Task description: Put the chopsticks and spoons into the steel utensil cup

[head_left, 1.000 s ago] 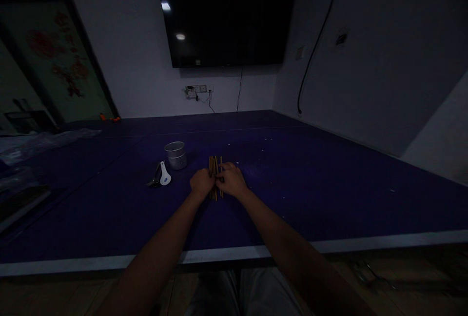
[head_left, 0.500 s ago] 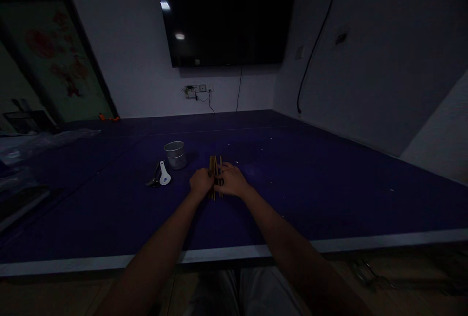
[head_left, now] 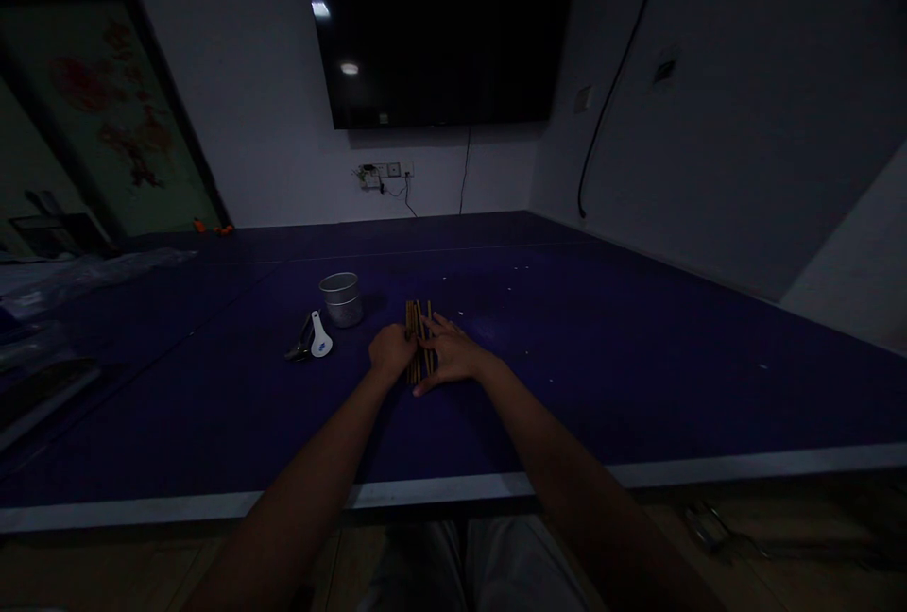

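Observation:
A bundle of wooden chopsticks (head_left: 418, 317) lies lengthwise on the dark blue table (head_left: 638, 366). My left hand (head_left: 391, 349) rests curled against the bundle's left side, its fingers closed on the sticks. My right hand (head_left: 450, 353) lies on the right side of the bundle, fingers stretched forward over the sticks and thumb pointing back toward me. Both hands cover the near half of the bundle.
A small metal cup (head_left: 341, 298) stands left of the chopsticks. In front of it lie a white spoon (head_left: 320, 339) and a dark metal utensil (head_left: 299, 345). Clear plastic wrap (head_left: 77, 274) sits at the far left. A dark screen (head_left: 439, 26) hangs on the wall.
My right hand has opened from a curled grip to fingers stretched flat along the chopsticks, and its thumb has swung out. My left hand has barely moved.

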Demonstrator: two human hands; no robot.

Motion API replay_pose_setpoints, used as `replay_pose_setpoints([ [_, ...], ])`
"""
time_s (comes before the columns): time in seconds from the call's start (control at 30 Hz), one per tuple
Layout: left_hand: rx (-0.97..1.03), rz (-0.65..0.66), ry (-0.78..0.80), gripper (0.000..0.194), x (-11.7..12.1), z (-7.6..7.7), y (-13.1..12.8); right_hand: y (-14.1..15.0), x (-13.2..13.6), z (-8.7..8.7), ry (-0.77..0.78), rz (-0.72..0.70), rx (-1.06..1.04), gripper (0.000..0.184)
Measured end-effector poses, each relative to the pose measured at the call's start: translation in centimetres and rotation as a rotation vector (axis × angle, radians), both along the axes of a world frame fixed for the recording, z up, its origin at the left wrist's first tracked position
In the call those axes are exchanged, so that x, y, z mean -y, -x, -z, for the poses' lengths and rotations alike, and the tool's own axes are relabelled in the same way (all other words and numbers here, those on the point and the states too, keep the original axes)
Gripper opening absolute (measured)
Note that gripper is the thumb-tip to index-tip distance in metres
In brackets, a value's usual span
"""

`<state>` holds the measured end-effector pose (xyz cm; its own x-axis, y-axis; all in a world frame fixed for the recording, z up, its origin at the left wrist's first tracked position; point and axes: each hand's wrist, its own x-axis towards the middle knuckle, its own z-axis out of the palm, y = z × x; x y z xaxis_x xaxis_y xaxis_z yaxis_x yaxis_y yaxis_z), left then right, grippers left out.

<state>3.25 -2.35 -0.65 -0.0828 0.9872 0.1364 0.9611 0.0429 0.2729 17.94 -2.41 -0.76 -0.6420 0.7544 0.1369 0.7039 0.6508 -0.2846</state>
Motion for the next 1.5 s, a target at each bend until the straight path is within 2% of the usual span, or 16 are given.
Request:
replay_pose_setpoints([
  [0.4, -0.028, -0.009, -0.019, 0.035, 0.0, 0.2, -0.1, -0.1, -0.4, 0.3, -0.024, 0.003, -0.046, 0.091],
  [0.97, -0.009, -0.004, -0.017, 0.035, -0.1, 0.2, 0.1, -0.3, -0.9, 0.7, 0.076, 0.064, -0.063, 0.099],
  [1.23, 0.001, 0.006, -0.012, 0.039, 0.2, 0.1, 0.0, -0.1, -1.5, 0.4, -0.098, 0.227, -0.068, 0.053],
  [1.5, 0.007, -0.002, -0.009, 0.039, 0.1, 0.2, -0.1, 0.2, -1.2, 0.8, -0.145, 0.228, 0.03, 0.038],
])
